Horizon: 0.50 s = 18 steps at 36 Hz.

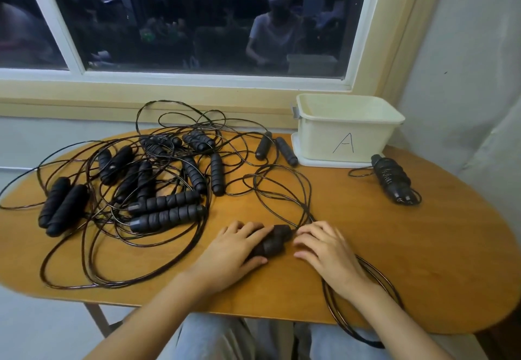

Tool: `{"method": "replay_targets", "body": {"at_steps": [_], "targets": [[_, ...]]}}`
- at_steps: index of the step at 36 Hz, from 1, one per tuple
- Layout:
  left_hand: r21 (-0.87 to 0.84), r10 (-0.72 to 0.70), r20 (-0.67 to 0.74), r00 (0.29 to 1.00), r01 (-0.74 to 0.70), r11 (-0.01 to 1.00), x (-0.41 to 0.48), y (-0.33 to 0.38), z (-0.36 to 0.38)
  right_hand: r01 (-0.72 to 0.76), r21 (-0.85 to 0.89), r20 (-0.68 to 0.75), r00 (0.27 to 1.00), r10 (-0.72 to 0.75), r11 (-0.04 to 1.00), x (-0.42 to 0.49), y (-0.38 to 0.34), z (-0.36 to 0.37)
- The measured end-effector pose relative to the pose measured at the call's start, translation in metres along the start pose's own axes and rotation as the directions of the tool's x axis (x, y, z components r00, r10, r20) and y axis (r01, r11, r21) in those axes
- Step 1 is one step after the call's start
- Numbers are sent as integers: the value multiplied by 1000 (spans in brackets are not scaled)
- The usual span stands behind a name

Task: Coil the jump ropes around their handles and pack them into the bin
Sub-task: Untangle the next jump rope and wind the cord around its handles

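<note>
Partly, gripping left hand (234, 246) hides blurred handles (277, 237).

Handles (272, 242) between our left fingers (248, 230) and right fingers (313, 235), tangle of ropes (146, 184) left of and beyond them, bin (346, 131) beyond to the right, coiled rope (390, 179) beside it, all on the table (423, 246)

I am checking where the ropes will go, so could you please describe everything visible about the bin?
The bin is a cream, plastic-looking rectangular tub, open-topped and upright, with a handwritten A on its front and a grey clip on its left end. It stands on a flat white lid at the table's far right. What shows of its inside holds no rope.
</note>
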<state>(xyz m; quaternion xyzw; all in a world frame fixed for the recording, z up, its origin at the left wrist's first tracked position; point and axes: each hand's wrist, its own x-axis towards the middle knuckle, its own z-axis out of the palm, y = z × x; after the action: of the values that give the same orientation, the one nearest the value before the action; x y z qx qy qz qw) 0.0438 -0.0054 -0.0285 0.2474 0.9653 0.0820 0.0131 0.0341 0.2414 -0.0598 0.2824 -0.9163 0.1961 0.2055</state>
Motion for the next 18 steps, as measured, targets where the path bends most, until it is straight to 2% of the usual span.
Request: {"method": "replay_targets", "body": {"at_steps": [4,7,10,18], "targets": [[-7,23,-60,998,-23,1000,-4,-4,6,21,48,12,1000,-22,999,2,-3,3],[49,57,-107,993,-52,997,-7,-2,10,56,47,34,998,-58,997,9,-4,5],[80,64,-90,994,-57,995,-7,0,10,52,68,21,998,-54,996,13,-3,9],[-15,37,-60,998,-38,999,-5,-7,-1,-6,68,-88,996,12,998,10,-1,11]]}}
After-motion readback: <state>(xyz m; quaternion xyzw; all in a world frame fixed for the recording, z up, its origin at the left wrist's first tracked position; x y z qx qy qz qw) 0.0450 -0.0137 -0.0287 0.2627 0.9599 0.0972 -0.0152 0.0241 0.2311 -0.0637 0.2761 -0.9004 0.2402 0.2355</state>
